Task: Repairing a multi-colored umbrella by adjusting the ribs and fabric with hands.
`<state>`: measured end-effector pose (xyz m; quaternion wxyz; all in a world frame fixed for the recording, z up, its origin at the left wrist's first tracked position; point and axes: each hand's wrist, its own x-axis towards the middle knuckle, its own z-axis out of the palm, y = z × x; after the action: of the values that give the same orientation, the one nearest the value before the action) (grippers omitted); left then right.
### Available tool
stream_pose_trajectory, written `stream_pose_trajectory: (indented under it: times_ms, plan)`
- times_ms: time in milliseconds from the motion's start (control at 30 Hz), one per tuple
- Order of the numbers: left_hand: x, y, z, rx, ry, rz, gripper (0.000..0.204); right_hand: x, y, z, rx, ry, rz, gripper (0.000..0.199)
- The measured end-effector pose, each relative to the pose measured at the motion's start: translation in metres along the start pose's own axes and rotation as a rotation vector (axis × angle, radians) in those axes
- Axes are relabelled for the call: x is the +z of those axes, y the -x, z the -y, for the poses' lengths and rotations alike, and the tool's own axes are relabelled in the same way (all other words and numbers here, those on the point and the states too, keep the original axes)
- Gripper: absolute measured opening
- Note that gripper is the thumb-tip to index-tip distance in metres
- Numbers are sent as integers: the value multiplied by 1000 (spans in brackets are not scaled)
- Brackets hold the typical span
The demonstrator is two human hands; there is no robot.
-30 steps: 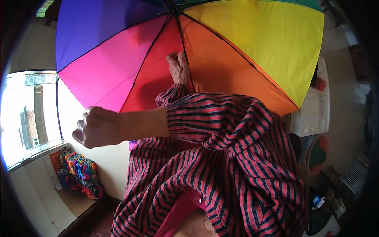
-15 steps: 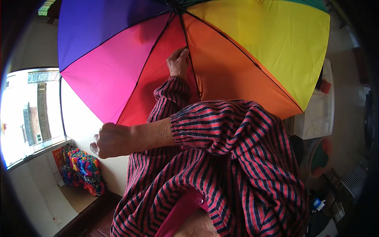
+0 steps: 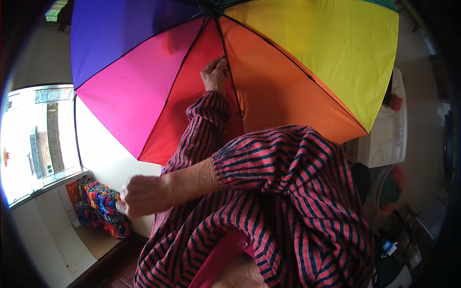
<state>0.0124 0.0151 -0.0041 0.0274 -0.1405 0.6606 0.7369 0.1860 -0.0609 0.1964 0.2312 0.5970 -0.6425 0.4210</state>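
Note:
A multicoloured umbrella [image 3: 269, 81], its canopy spread, fills the upper part of the view. Its dark ribs meet at a black hub [image 3: 207, 8] near the top edge. My left hand [image 3: 213, 76] reaches up over the red panel and pinches a dark rib [image 3: 235, 93] between the red and orange panels. From the right, my right arm crosses over the left one. My right hand [image 3: 144, 196] is closed, below the lower edge of the red and pink panels and apart from the canopy. What its fingers hold, if anything, is too small to make out.
Bundles of colourful yarn [image 3: 101, 204] lie on a ledge at the lower left, beside a bright window [image 3: 43, 134]. To the right stand a white table [image 3: 384, 139], a round basin with green inside [image 3: 390, 191] and a slatted chair [image 3: 432, 218].
My right hand has moved down and slightly right, away from the canopy's lower edge. My left hand keeps its pinch on the rib, and the umbrella has shifted only a little.

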Motion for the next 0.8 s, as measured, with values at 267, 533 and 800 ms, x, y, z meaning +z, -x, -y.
stream_pose_trajectory:
  times_ms: [267,533,800]
  plan:
    - [-24,35,4,432,-611,-29,25,-59,77,-9,101,-418,64,12]
    - [-55,51,7,524,-1433,273,26,-246,275,-85,898,416,4,10]
    - [-149,-20,-36,773,-1625,-150,25,-235,338,-14,1227,304,5,12]
